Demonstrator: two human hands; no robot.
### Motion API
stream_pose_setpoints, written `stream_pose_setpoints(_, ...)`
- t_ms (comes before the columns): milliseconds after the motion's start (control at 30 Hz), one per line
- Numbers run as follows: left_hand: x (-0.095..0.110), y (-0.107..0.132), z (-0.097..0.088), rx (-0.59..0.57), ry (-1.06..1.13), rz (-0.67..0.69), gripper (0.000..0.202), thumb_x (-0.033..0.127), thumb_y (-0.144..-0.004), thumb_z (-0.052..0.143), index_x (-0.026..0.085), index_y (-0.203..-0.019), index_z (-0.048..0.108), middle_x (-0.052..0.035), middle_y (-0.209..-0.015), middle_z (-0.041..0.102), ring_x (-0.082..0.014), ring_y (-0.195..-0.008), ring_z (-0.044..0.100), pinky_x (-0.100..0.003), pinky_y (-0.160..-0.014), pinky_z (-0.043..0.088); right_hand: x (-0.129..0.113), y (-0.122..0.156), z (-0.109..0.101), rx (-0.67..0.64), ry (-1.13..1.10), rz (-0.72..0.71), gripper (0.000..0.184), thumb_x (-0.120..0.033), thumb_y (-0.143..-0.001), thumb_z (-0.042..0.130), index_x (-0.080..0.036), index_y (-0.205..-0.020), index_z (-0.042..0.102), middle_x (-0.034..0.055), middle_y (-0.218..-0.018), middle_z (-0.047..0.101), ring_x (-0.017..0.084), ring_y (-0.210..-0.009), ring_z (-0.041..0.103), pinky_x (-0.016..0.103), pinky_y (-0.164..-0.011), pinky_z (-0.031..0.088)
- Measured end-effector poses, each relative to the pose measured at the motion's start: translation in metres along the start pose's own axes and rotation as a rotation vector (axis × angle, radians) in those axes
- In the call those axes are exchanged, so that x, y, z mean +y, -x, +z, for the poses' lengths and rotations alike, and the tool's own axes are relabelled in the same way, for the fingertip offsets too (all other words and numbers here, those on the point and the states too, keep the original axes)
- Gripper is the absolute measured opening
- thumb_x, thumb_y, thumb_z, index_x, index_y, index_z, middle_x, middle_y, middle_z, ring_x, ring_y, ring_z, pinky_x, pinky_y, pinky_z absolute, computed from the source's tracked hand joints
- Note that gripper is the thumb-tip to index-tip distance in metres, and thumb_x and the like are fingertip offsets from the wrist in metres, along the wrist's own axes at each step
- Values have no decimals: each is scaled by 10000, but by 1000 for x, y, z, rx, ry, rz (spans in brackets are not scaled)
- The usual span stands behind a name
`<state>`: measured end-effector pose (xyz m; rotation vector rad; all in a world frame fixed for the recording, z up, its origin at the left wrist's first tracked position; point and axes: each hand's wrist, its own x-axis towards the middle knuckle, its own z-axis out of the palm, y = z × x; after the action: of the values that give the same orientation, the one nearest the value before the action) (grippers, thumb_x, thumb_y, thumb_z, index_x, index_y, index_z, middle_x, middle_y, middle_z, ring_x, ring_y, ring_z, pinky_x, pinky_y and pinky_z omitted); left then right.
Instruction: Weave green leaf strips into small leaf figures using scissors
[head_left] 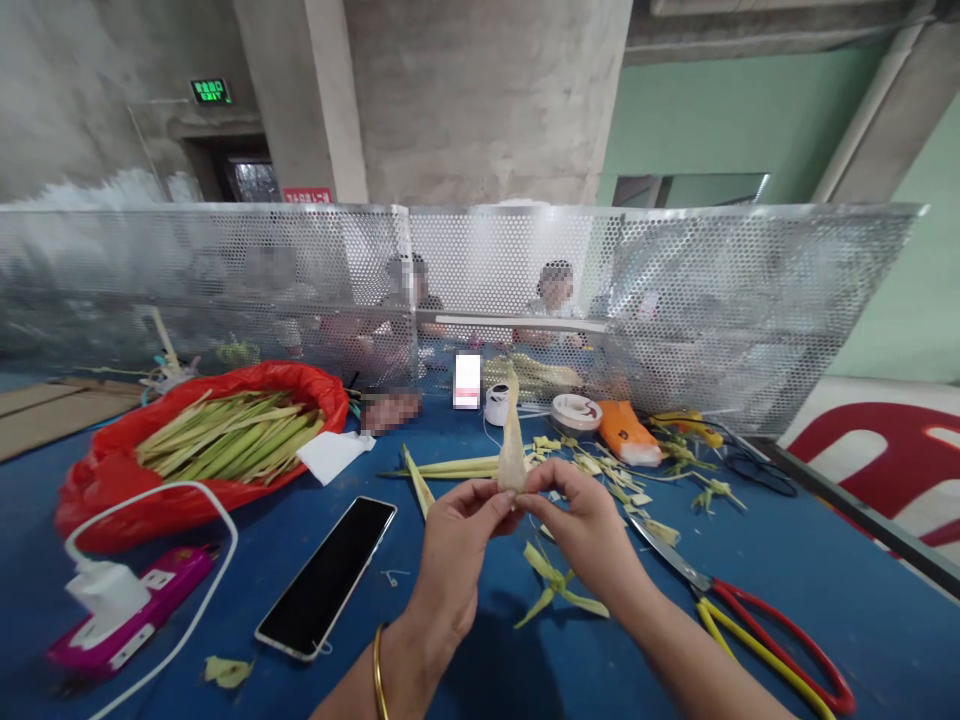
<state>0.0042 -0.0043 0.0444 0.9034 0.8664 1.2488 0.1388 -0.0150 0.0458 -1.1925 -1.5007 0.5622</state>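
Note:
A pale, pointed husk leaf (512, 440) stands upright between my two hands, its tip up and its lower end pinched. My left hand (469, 530) closes thumb and fingers on the leaf's base from the left. From the right, my right hand (577, 515) pinches the same base, its fingertips almost meeting the left ones. Below them on the blue table lies a star-shaped piece made of green leaf strips (555, 583). Long green leaves (450, 467) lie behind my left hand. Cut leaf scraps (615, 475) are scattered behind my right hand.
Red-and-yellow-handled scissors (757, 630) lie at right, a black phone (330, 575) and a purple power strip (135, 610) at left. A red bag (97, 480) holds many leaves. Tape (576, 414) and thread (496, 405) stand behind. A perforated metal screen (480, 260) separates me from other people.

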Motion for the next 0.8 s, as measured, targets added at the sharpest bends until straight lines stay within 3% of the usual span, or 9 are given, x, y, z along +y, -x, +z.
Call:
stream_pose_setpoints(200,1,2,1,-38,5,-21,211,282,-627,786,127,-762,739,-71,-739,726,-162,-701,655,-261,-709,503,-2,1,-1,77,27,-38,110,-179,-751,626,-207,-718,525,-23,-675,564,160,-653,540,264,-613,425)
stream_pose_setpoints(367,2,2,1,-64,-76,31,230,258,-579,840,133,-741,735,-55,-743,725,-145,-698,639,-238,-699,493,-4,-1,-5,67,29,-21,132,-141,-698,624,-210,-691,512,-33,-651,552,150,-628,530,264,-604,424)
stream_pose_setpoints(633,3,0,1,-68,12,-28,257,278,-581,846,134,-766,740,-60,-782,728,-147,-713,655,-253,-726,514,4,-5,-3,-75,-445,244,242,-323,-694,728,-190,-718,527,-24,-600,576,145,-564,558,285,-584,466)
stream_pose_setpoints(700,4,-1,0,-47,33,-45,242,247,-585,834,132,-777,742,-58,-772,725,-139,-691,649,-245,-705,511,5,-5,-2,-29,-415,187,213,-311,-718,720,-188,-751,549,-20,-648,577,139,-596,553,278,-603,464)
stream_pose_setpoints(800,4,-2,-2,-11,61,-68,223,221,-590,818,131,-780,745,-50,-747,718,-119,-647,632,-229,-680,500,5,-5,-5,61,-216,-84,155,-237,-746,706,-213,-858,602,7,-790,601,171,-743,579,314,-701,479)
